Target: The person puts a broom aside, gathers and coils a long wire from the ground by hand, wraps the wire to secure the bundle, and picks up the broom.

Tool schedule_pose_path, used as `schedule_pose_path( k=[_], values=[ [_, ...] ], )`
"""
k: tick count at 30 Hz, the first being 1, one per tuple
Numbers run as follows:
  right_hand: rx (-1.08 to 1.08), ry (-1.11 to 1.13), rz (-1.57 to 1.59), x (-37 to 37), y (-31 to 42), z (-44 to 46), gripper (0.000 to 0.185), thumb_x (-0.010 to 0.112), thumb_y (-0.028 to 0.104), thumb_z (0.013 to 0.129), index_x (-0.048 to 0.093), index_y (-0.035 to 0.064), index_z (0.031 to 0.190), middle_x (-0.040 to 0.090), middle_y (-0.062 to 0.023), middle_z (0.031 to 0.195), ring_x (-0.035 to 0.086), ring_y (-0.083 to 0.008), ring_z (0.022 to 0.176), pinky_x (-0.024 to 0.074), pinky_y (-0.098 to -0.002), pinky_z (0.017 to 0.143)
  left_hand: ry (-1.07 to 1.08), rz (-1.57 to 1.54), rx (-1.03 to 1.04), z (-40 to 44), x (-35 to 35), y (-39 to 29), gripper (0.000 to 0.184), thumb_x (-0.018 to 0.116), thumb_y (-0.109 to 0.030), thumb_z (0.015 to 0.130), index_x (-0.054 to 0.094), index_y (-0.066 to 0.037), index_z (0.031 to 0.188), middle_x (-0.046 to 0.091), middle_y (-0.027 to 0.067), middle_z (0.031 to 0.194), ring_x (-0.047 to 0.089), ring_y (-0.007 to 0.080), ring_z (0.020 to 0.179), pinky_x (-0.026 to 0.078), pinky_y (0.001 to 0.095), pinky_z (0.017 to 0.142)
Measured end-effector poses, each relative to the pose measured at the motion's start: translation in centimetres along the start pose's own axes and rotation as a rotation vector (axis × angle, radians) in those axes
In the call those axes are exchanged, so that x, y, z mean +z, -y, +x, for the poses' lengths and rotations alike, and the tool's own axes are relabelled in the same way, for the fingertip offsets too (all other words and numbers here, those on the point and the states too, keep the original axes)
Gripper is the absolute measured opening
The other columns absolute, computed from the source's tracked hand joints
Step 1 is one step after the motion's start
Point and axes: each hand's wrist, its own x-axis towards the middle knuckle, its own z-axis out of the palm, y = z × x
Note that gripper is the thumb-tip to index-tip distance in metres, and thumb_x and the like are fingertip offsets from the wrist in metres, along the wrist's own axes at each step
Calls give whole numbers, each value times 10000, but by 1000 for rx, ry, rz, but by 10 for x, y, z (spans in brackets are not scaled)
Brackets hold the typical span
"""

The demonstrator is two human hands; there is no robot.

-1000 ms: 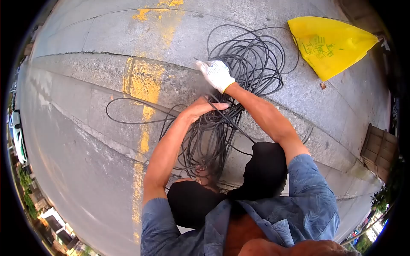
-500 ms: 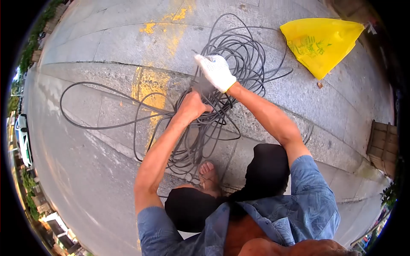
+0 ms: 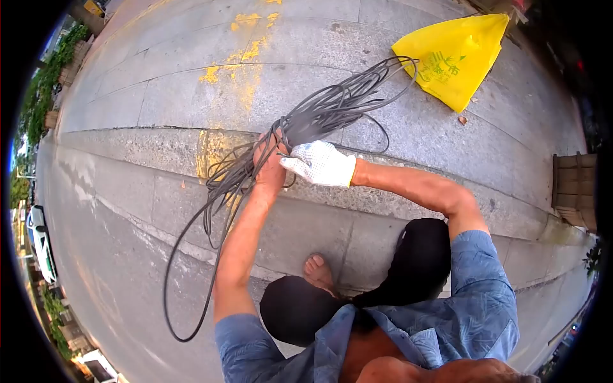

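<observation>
A long dark cable (image 3: 338,105) is gathered in a bunch of many loops, lying slantwise over the curb and pavement. My bare left hand (image 3: 269,165) is wrapped round the narrow middle of this bunch. My right hand (image 3: 319,163), in a white dotted glove with a yellow cuff, is closed just right of the left one, with a short dark bit of cable showing at its fingertips. Loops fan out to the upper right, and one large loop hangs down left beside my left forearm. The fingers' undersides are hidden.
A yellow plastic bag (image 3: 450,60) with green print lies on the pavement at upper right, near the loop ends. The stone curb (image 3: 408,163) crosses below the cable. A wooden planter box (image 3: 575,191) stands far right; a white car (image 3: 41,244) is at far left.
The spread-out coils have been drawn into a narrow bunch in my left hand, lifted off my foot. My gloved right hand came down beside the left. The view shifted slightly.
</observation>
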Motion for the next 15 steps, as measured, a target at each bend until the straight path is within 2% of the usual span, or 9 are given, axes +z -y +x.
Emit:
schedule_pose_path(
  k=[1, 3, 4, 7, 8, 9, 11, 12, 15],
  values=[
    [43, 50, 42, 1, -3, -10, 529, 482, 497, 1126, 763, 49, 1132, 737, -253, 896, 720, -448, 796, 546, -530, 690, 63, -66, -56, -6, 1, -15, 410, 665, -113, 912, 617, 1, 1303, 638, 170, 1237, 616, 357, 1160, 530, 504, 926],
    [206, -23, 216, 4, -5, -28, 525, 474, 478, 1133, 762, 40, 1117, 742, -259, 932, 717, -455, 828, 544, -521, 723, 182, -192, -175, -9, 1, -42, 411, 675, -111, 901, 608, -17, 1295, 630, 162, 1215, 605, 352, 1173, 522, 487, 921],
    [284, -58, 301, 6, -5, -35, 523, 471, 469, 1137, 762, 35, 1110, 745, -261, 950, 716, -459, 844, 543, -517, 739, 139, -243, -146, -12, 4, -48, 396, 692, -118, 888, 611, -31, 1266, 625, 152, 1202, 598, 345, 1169, 515, 463, 893],
    [-64, -260, 146, 22, -10, -46, 506, 490, 420, 1135, 772, 17, 1016, 741, -260, 930, 707, -463, 873, 536, -509, 764, 142, -163, -154, -20, 3, -57, 352, 698, -157, 904, 627, -39, 1227, 628, 144, 1198, 599, 333, 1161, 511, 455, 889],
    [288, 11, 227, 6, 13, -39, 407, 529, 368, 1120, 756, 32, 1079, 727, -253, 906, 698, -453, 840, 541, -509, 757, 147, -89, -160, -16, -1, -64, 220, 597, -139, 1004, 683, -21, 1169, 673, 162, 1185, 636, 371, 1144, 548, 490, 878],
    [50, -123, 207, 30, 0, -50, 312, 581, 322, 1104, 769, 73, 1086, 706, -207, 847, 675, -405, 761, 514, -496, 664, 229, -178, -214, -17, 7, -64, 244, 617, -174, 1005, 669, -29, 1194, 662, 159, 1198, 623, 361, 1152, 535, 490, 888],
    [-14, 111, -24, 47, 4, -59, 271, 565, 284, 1081, 723, 118, 1226, 743, -193, 913, 683, -431, 717, 532, -540, 643, 386, -358, -311, -16, 26, -62, 311, 656, -244, 1006, 643, -44, 1244, 641, 152, 1223, 597, 342, 1170, 507, 490, 907],
    [-234, 5, 55, 49, 1, -65, 258, 585, 303, 1066, 731, 138, 1201, 725, -176, 834, 676, -416, 683, 507, -533, 572, 383, -362, -330, -18, 29, -64, 306, 612, -260, 1052, 653, -50, 1271, 649, 151, 1267, 603, 357, 1196, 514, 514, 938],
    [-397, -57, 1, 44, 20, -70, 267, 597, 332, 1063, 737, 163, 1214, 702, -171, 789, 671, -394, 666, 487, -509, 528, 280, -187, -220, -31, 43, -70, 313, 587, -258, 1070, 662, -55, 1296, 659, 147, 1299, 612, 360, 1243, 522, 528, 969]
  ],
)
